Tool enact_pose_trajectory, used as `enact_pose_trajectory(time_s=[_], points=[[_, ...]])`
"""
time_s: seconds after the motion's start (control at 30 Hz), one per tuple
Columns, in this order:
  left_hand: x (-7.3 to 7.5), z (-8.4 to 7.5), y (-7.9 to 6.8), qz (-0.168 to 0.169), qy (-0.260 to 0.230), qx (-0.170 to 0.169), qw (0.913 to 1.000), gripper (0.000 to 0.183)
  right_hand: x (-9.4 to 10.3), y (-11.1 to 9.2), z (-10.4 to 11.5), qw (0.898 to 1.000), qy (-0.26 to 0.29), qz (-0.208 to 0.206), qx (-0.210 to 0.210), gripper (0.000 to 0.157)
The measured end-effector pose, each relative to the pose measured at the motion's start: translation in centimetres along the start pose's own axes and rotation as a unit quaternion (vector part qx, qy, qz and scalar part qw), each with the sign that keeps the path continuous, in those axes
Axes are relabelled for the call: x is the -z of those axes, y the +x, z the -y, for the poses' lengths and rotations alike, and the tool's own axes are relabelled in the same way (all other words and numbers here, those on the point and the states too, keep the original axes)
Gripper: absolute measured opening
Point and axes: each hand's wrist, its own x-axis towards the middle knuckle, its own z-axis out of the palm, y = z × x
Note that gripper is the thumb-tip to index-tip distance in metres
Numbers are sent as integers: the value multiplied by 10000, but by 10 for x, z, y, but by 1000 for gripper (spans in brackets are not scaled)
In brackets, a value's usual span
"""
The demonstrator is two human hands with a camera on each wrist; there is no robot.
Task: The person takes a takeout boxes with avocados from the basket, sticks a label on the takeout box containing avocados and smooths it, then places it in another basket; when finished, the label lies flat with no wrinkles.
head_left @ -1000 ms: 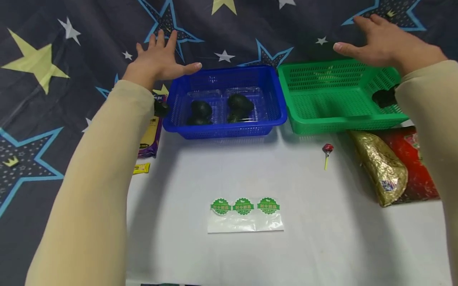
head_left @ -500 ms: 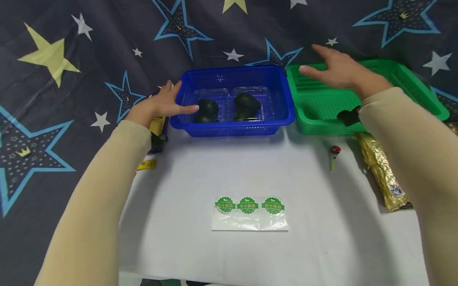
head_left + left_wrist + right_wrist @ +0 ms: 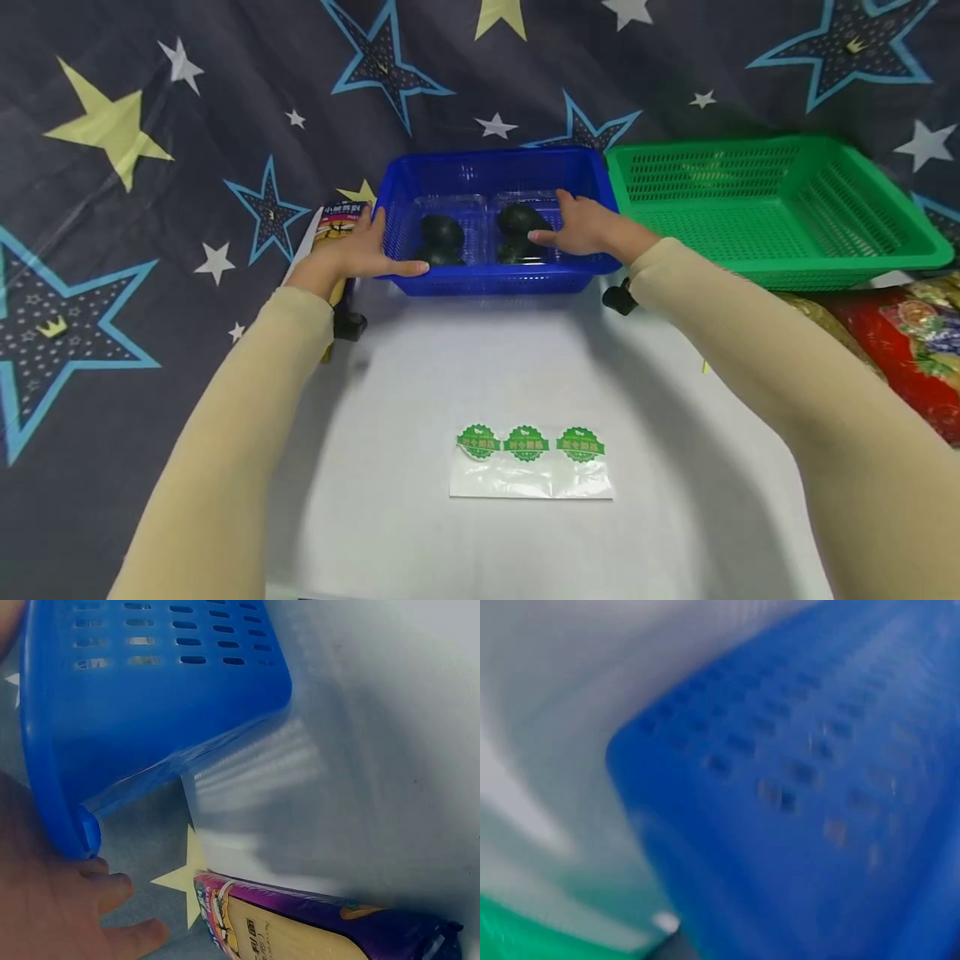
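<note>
My left hand (image 3: 352, 257) is at the left end of the blue basket (image 3: 491, 283), fingers spread and thumb along the front rim. In the left wrist view, the fingers (image 3: 112, 892) of that hand lie right at the basket's rim corner, loosely bent. Over the basket's right part hangs my right hand (image 3: 588, 227), thumb and fingers apart, overlapping a clear plastic tray of dark green, avocado-like fruits (image 3: 521, 218). A second clear tray (image 3: 474, 237) with similar fruits (image 3: 441, 229) lies to its left. The right wrist view is blurred and shows the basket's slotted wall (image 3: 742, 825).
A green basket (image 3: 787, 273) stands to the right, with a red-and-gold bag (image 3: 918, 350) in front. A purple snack packet (image 3: 300, 922) lies left. Green round labels (image 3: 527, 444) on a clear sheet lie nearer me. My right sleeve hides most of a yellow stick (image 3: 706, 367).
Both hands have come down from in front of the starry cloth. The left reached the blue basket's left end; the right swept left from over the green basket to above the blue one.
</note>
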Motion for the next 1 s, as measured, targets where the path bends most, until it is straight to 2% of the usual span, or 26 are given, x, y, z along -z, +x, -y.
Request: enact_pose_trajectory(time_s=[0.1,0.2,0.37,0.43,0.5,0.6,0.7,0.8,0.87,0.93,1.0], points=[[-2,1,1,53,21,-31,10000,131,-8,4,3,9982,226,332,-442,105],[-2,0,1,54,41,-58,10000,131,-11,7,4,9954,450,428,-731,110],[-2,0,1,22,23,-77,10000,131,-9,8,4,9949,404,170,-912,114],[-2,1,1,11,1,-84,10000,131,-7,7,5,9940,559,-20,-944,111],[-2,2,1,2,-11,-88,10000,131,-6,6,6,9909,938,-175,-952,107],[-1,1,1,4,-22,-98,9999,131,-7,2,5,9799,1718,-342,-957,103],[-1,0,0,20,-23,-93,10000,131,-10,1,3,9623,2551,-336,-881,103],[-1,0,-1,27,-14,-86,10000,130,-10,0,0,9409,3295,-120,-780,101],[-1,0,-1,21,-12,-84,10000,130,-10,-1,-2,9306,3594,101,-684,104],[-1,1,-1,5,-29,-86,10000,130,-8,-2,-5,9247,3758,325,-512,103],[-2,1,-1,-12,-64,-84,9999,130,-6,-3,-7,9262,3725,475,-341,99]])
